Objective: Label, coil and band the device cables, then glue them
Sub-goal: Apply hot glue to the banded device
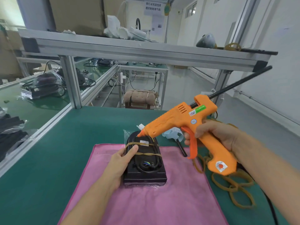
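- Orange glue gun (186, 122) sits gripped in the right hand (214, 135), nozzle poised at the far end of the black device (146, 166).
- The device lies on a pink cloth (146, 200); the left hand (123, 158) grasps its left edge.
- Done, judging by this: cable (146, 168) coiled on top, two rubber bands (146, 154) across it, a white label (144, 142) on.
- Left: gluing, apparently just starting.
- Spare bands (233, 187) lie to the right.

Bare green mat (78, 137) left; rubber bands (233, 185) crowd right.
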A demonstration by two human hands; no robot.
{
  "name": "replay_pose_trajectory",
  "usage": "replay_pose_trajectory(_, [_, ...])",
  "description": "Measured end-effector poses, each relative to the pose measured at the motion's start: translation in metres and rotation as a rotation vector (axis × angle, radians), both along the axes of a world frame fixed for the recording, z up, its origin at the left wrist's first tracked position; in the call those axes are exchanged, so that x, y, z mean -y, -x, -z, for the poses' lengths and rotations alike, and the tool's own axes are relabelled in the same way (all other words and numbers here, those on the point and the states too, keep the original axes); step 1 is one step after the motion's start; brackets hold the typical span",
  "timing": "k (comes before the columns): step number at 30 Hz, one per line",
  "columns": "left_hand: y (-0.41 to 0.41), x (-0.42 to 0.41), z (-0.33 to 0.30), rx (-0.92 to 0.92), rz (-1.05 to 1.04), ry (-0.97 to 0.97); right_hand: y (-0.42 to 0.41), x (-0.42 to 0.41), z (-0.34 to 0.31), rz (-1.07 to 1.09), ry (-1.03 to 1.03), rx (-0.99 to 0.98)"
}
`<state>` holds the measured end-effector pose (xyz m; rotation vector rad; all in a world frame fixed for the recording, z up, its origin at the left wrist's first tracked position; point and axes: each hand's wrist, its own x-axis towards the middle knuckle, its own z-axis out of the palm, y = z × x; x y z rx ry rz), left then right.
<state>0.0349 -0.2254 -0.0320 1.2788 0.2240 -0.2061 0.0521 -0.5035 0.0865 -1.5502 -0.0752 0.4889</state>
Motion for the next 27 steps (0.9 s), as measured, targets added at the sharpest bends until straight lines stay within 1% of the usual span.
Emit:
replay_pose_trajectory(4, [0.001,0.000,-0.001,-0.010,-0.004,-0.001,0.001,0.001,-0.006,-0.072,0.098,0.045])
replay_pose_trajectory(11, [0.003,0.002,-0.003,-0.011,-0.002,0.050,0.014,0.010,-0.013,-0.188,0.099,0.053])
replay_pose_trajectory(18, [0.002,0.001,-0.003,-0.024,0.008,0.050,0.014,0.001,-0.020,-0.212,0.145,0.046])
replay_pose_trajectory(24, [0.001,0.001,-0.003,-0.032,-0.018,0.042,0.012,0.000,-0.027,-0.230,0.236,0.040])
replay_pose_trajectory(27, [0.001,0.002,-0.003,-0.024,-0.045,0.054,0.012,0.002,-0.029,-0.232,0.221,0.040])
